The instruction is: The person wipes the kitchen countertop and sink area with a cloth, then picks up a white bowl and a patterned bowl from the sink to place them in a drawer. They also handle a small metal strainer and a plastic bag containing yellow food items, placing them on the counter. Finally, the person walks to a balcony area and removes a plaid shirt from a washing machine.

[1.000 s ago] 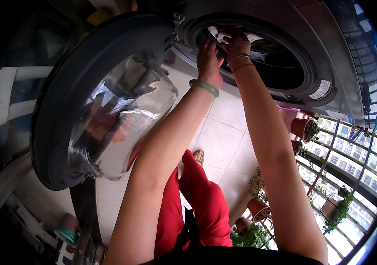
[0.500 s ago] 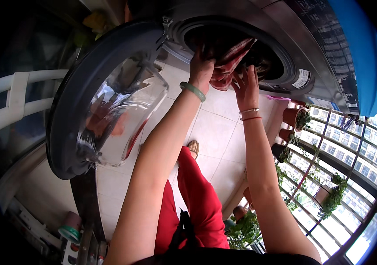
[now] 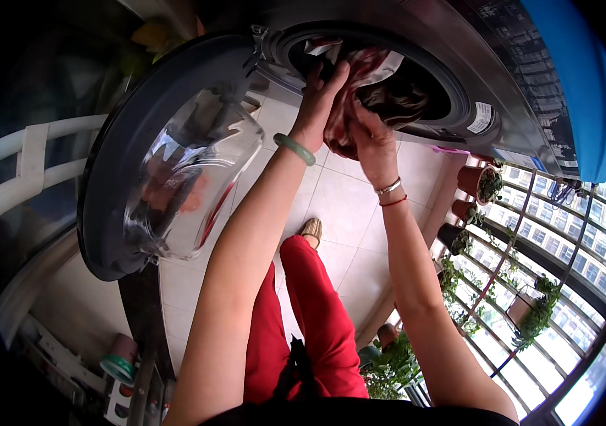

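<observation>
The round mouth of a grey front-loading washing machine is at the top of the view. A red and white patterned cloth hangs out of it over the rubber rim. My left hand, with a green bangle at the wrist, is closed on the cloth's left side, its fingers partly hidden. My right hand grips the lower part of the same cloth, fingers bent into it. Beside it, a dark brown, shiny cloth lies in the opening. The drum's depth is dark.
The machine's round door stands wide open at left, its clear bowl facing me. A blue cover drapes over the machine's right side. Potted plants line the barred window at right. Pale floor tiles lie below.
My right hand has moved left and closed on the red cloth; its fingers were spread before. More of the cloth and the dark brown one now shows at the opening. The view has shifted slightly.
</observation>
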`<state>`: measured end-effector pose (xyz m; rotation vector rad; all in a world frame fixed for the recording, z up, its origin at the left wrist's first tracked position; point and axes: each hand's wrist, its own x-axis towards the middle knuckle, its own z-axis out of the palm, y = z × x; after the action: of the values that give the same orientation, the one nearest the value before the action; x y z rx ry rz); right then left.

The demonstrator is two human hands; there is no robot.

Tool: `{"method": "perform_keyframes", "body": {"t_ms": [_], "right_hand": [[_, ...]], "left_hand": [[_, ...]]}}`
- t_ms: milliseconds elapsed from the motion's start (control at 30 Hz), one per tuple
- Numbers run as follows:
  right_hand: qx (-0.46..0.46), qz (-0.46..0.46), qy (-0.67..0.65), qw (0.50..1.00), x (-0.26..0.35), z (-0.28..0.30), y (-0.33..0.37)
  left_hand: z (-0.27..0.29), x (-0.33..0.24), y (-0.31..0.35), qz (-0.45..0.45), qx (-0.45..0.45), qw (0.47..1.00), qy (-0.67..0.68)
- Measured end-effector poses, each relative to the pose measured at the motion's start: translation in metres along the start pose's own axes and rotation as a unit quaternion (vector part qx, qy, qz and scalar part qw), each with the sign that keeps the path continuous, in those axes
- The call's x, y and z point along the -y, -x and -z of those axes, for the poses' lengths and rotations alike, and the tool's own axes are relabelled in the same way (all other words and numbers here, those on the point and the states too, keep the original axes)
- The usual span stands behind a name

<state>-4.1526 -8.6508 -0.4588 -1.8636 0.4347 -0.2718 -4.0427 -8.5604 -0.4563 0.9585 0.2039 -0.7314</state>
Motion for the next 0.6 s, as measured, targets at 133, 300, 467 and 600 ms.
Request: {"method": "perform_keyframes", "body": {"t_ms": [133,300,467,600], "right_hand": [[0.094,-0.074,-0.076,0.990,0.007,0.013,0.009],[-0.069,-0.261,-0.438,0.858,-0.017,0.037,-0.057],[0.001,-0.173,-0.509,0.843,-0.020,0.022,-0.116],[-0.006,-0.214,-0.565,0.797,-0.028,0.021,-0.123]], "left_hand": [[0.002,0.013,-0.023,-0.071,0.050,0.995,-0.048],[0.012,0.043,0.016,-0.162,-0.021,0.983,-0.081],[0.017,0.044,0.063,-0.054,0.051,0.993,-0.094],[0.015,0.021,0.042,-0.015,0.049,0.998,0.042]]}}
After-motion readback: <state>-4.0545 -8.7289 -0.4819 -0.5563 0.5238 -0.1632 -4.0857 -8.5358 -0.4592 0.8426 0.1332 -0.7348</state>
